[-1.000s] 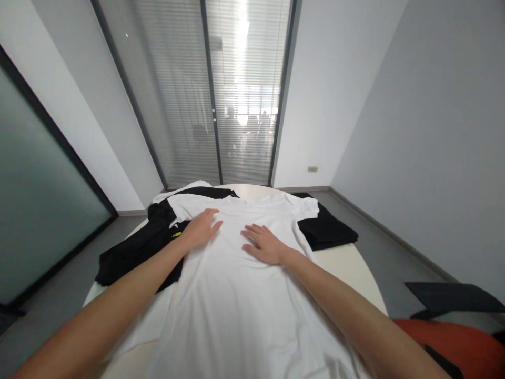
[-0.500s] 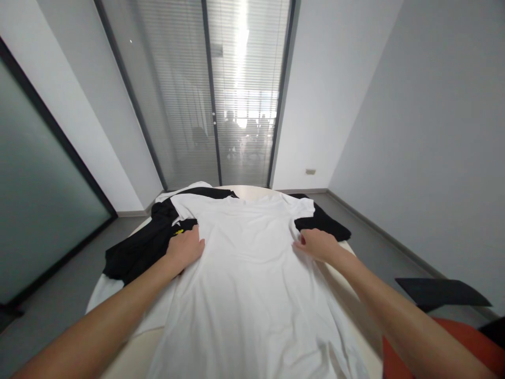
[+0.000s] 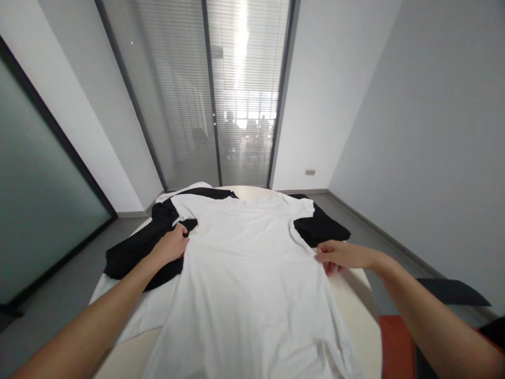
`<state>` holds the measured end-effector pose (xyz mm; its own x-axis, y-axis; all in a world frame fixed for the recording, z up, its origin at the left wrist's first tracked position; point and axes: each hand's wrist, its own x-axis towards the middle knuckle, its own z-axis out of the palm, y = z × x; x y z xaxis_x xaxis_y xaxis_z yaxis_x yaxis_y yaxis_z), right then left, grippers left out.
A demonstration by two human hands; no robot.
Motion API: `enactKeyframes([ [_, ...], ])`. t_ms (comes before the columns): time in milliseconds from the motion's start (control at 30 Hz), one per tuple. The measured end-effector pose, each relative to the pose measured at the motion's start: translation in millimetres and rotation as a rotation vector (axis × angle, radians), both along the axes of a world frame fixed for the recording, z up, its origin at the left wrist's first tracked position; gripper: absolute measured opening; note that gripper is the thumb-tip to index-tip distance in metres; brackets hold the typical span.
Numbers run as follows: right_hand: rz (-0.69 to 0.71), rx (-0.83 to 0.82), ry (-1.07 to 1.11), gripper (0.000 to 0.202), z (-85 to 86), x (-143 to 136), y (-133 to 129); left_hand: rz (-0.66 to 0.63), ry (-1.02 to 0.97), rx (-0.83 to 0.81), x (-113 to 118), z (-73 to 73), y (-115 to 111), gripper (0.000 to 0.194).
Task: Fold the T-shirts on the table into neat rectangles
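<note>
A white T-shirt (image 3: 252, 273) lies spread on the table, its neck at the far side and its lower part toward me. Soft creases run down its body. My left hand (image 3: 172, 245) is closed at the shirt's left side edge, just below the sleeve, with the fingertips partly hidden. On the opposite side, my right hand (image 3: 335, 255) pinches the right side edge between thumb and fingers and holds it outward. Dark clothes lie partly under both sleeves.
Black garments (image 3: 138, 252) and white cloth (image 3: 148, 308) lie at the left. Another black garment (image 3: 323, 223) is at the right rear. The round cream table (image 3: 355, 295) has its edge beside my right arm. A red-orange object (image 3: 397, 345) stands beyond it, lower right.
Both hands have moved apart, the right one outward and slightly toward me, drawing the shirt's sides wider. Creases across the chest look flatter.
</note>
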<state>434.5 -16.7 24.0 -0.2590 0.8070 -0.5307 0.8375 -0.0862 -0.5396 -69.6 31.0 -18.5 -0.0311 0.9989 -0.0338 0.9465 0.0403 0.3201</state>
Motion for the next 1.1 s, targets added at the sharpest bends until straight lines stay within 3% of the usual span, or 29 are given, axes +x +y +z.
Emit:
enactKeyframes([
  [100,-0.009,0.020,-0.069,0.039,-4.6,10,2,-0.030,-0.033,0.047,-4,-1.1,-2,0.017],
  [200,0.086,0.156,-0.116,0.042,-6.6,4,1,-0.083,-0.071,0.107,8,10.6,-15,0.020],
  [300,0.235,0.191,0.068,0.039,-1.0,-19,-5,-0.337,-0.182,0.031,31,29.7,-36,0.025],
  [400,0.394,0.121,0.174,0.036,5.8,-50,-12,-0.655,-0.244,-0.284,55,41.5,-60,0.028],
  [500,0.438,0.310,0.125,0.044,4.0,-73,-15,-0.816,-0.133,-0.191,70,35.9,-75,0.034],
  [600,0.480,0.530,0.042,0.060,-9.6,-85,-13,-0.841,0.017,0.035,70,16.8,-74,0.045],
  [700,0.468,0.507,-0.095,0.075,-29.1,-88,-9,-0.843,0.121,0.126,60,-3.0,-63,0.051],
  [800,0.451,0.498,-0.147,0.076,-44.3,-89,-2,-0.885,0.154,0.162,51,-13.7,-47,0.051],
  [967,0.418,0.603,-0.167,0.073,-50.1,-92,10,-0.890,0.172,0.225,51,-13.2,-22,0.049],
  [1100,0.424,0.673,-0.112,0.067,-41.1,-93,11,-0.882,0.121,0.259,63,-1.2,-27,0.040],
])
